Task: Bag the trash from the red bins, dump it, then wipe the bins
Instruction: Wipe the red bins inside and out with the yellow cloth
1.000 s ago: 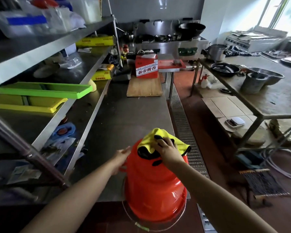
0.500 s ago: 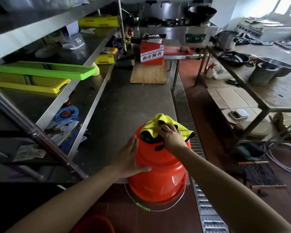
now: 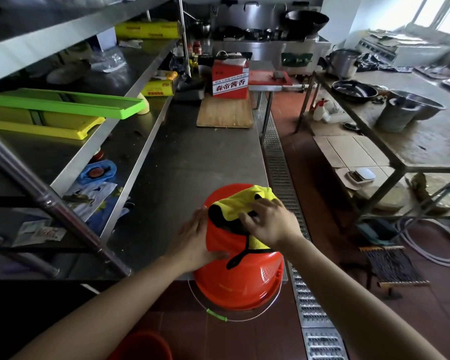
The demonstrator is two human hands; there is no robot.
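Note:
A red bin (image 3: 240, 279) lies upside down at the near end of the steel counter (image 3: 192, 162), its rim overhanging the edge and its wire handle hanging below. My left hand (image 3: 195, 242) presses flat against the bin's left side. My right hand (image 3: 269, 223) presses a yellow and black cloth (image 3: 240, 203) onto the bin's upturned base, fingers spread over the cloth. The rim of a second red bin (image 3: 143, 345) shows on the floor at the bottom left.
A wooden board (image 3: 225, 114) and a red box (image 3: 230, 79) stand farther along the counter. Shelves on the left hold green and yellow trays (image 3: 63, 105). A floor drain grate (image 3: 296, 242) runs to the right of the counter. A steel table (image 3: 413, 141) with pots stands at the right.
My left hand slid from the bin's far left edge to lie flat on its side. My right hand and the cloth shifted slightly over the base. The view tilted down.

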